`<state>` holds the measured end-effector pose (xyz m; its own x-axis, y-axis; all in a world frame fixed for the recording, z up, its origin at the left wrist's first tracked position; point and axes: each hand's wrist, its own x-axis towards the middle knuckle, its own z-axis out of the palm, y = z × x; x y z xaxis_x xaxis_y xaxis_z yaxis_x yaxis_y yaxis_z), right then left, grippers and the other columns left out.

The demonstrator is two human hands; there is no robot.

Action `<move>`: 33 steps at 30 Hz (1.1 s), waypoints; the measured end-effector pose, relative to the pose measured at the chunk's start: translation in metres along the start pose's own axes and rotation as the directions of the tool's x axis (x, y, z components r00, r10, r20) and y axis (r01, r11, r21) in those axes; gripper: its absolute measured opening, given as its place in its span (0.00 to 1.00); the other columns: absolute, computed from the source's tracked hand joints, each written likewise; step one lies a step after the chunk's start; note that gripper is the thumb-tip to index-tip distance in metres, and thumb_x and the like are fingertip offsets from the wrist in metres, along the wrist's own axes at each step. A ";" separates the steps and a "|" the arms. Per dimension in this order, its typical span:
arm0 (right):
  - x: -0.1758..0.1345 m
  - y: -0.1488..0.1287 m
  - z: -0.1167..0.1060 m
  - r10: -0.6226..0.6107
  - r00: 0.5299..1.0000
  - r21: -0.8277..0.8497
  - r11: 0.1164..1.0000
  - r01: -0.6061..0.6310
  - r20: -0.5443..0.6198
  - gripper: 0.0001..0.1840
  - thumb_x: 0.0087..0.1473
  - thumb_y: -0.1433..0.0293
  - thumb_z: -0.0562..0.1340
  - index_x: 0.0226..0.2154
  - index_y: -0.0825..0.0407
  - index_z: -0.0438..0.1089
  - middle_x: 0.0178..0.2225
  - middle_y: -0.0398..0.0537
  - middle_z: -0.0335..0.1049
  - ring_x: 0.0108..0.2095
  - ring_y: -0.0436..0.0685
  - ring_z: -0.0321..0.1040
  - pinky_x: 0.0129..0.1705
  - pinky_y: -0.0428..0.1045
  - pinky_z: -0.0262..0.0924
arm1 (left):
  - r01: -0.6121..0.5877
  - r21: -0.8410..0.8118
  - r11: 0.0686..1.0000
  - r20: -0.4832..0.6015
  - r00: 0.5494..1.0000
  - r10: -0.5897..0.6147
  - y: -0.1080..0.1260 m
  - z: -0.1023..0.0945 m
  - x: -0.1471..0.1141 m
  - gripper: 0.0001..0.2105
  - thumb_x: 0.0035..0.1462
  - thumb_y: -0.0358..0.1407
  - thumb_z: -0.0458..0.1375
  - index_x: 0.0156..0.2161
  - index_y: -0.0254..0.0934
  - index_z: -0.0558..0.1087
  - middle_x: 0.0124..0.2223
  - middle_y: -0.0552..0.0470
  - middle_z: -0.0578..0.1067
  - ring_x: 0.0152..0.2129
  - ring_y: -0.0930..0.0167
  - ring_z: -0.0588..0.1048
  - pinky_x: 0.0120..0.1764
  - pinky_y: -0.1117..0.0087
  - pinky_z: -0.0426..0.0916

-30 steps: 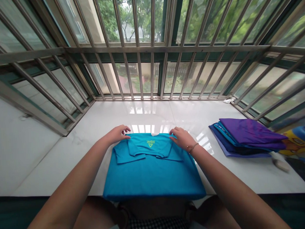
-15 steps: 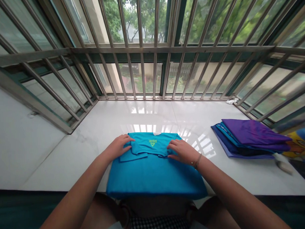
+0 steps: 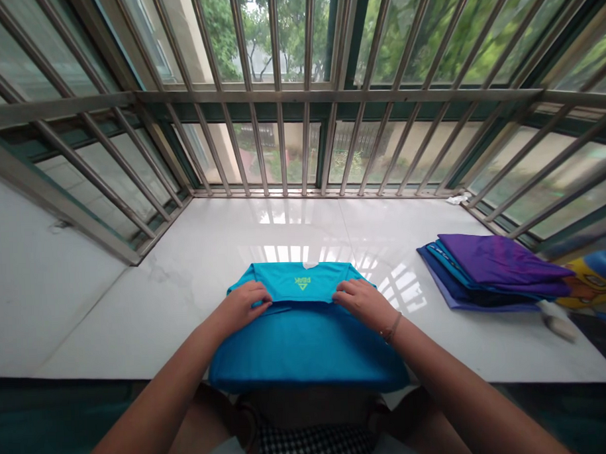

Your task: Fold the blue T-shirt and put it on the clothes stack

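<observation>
Turquoise T-shirt [image 3: 307, 333], folded, on white counter [image 3: 194, 250]; left hand [image 3: 243, 305], right hand [image 3: 365, 302] pinch its fold; fingertips hidden beneath.

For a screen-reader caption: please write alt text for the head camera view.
Left hand and right hand press on a folded turquoise T-shirt at the near edge of a white sill; folded purple and blue clothes lie right, before window bars.

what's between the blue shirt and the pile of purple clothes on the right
Only bare white sill, glossy with window reflections, separates the blue shirt from the purple pile in the head view. The right hand rests on the shirt.
</observation>
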<state>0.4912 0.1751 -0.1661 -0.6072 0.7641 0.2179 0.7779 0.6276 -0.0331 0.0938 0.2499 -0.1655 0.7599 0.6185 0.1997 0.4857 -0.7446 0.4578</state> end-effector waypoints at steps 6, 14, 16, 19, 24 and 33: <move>-0.002 -0.001 -0.008 0.043 0.993 0.091 0.994 -0.053 0.112 0.14 0.74 0.60 0.59 0.44 0.48 0.77 0.43 0.50 0.76 0.42 0.59 0.70 0.44 0.52 0.61 | 0.034 0.013 0.999 0.059 0.998 -0.035 0.004 -0.002 0.001 0.12 0.72 0.44 0.57 0.41 0.42 0.81 0.42 0.48 0.81 0.41 0.64 0.77 0.47 0.63 0.72; 0.062 0.053 -0.020 0.543 0.794 -0.047 0.832 -0.553 0.271 0.20 0.70 0.62 0.64 0.59 0.55 0.73 0.58 0.61 0.72 0.54 0.65 0.69 0.50 0.52 0.62 | 0.404 0.260 0.877 0.050 0.902 -0.430 -0.041 -0.034 0.072 0.18 0.61 0.44 0.64 0.53 0.38 0.79 0.56 0.40 0.80 0.54 0.54 0.76 0.54 0.59 0.70; 0.072 0.065 -0.019 0.533 0.773 -0.017 0.827 -0.562 0.345 0.18 0.67 0.63 0.67 0.55 0.56 0.76 0.53 0.60 0.76 0.49 0.62 0.71 0.46 0.50 0.61 | 0.474 0.279 0.835 0.191 0.825 -0.532 -0.053 -0.042 0.088 0.19 0.55 0.45 0.67 0.49 0.38 0.81 0.52 0.41 0.82 0.50 0.55 0.78 0.48 0.62 0.71; 0.077 0.077 -0.019 0.470 0.797 0.044 0.852 -0.522 0.379 0.10 0.63 0.66 0.71 0.44 0.56 0.80 0.40 0.52 0.80 0.38 0.56 0.71 0.39 0.47 0.58 | 0.507 0.243 0.827 0.340 0.754 -0.562 -0.067 -0.052 0.101 0.14 0.51 0.48 0.68 0.37 0.40 0.81 0.39 0.48 0.84 0.37 0.60 0.80 0.37 0.67 0.68; 0.085 0.095 -0.030 0.464 0.862 0.092 0.868 -0.489 0.202 0.07 0.67 0.71 0.68 0.45 0.58 0.80 0.41 0.50 0.78 0.39 0.52 0.68 0.42 0.45 0.57 | 0.558 0.062 0.828 0.296 0.781 -0.549 -0.078 -0.069 0.117 0.18 0.42 0.53 0.70 0.30 0.40 0.80 0.30 0.53 0.80 0.32 0.64 0.76 0.32 0.68 0.64; 0.059 0.065 -0.090 0.453 0.872 0.118 0.891 -0.437 -0.188 0.09 0.72 0.70 0.61 0.48 0.55 0.75 0.47 0.53 0.70 0.45 0.57 0.68 0.50 0.50 0.64 | 0.343 0.053 0.938 -0.273 0.908 -0.317 -0.026 -0.107 0.088 0.12 0.62 0.44 0.62 0.42 0.39 0.81 0.43 0.47 0.81 0.42 0.62 0.77 0.46 0.64 0.71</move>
<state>0.5211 0.2476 -0.0677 -0.1468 0.9222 0.3578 0.9398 0.2428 -0.2402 0.1021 0.3503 -0.0673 0.4185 0.8664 0.2725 0.7391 -0.4992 0.4521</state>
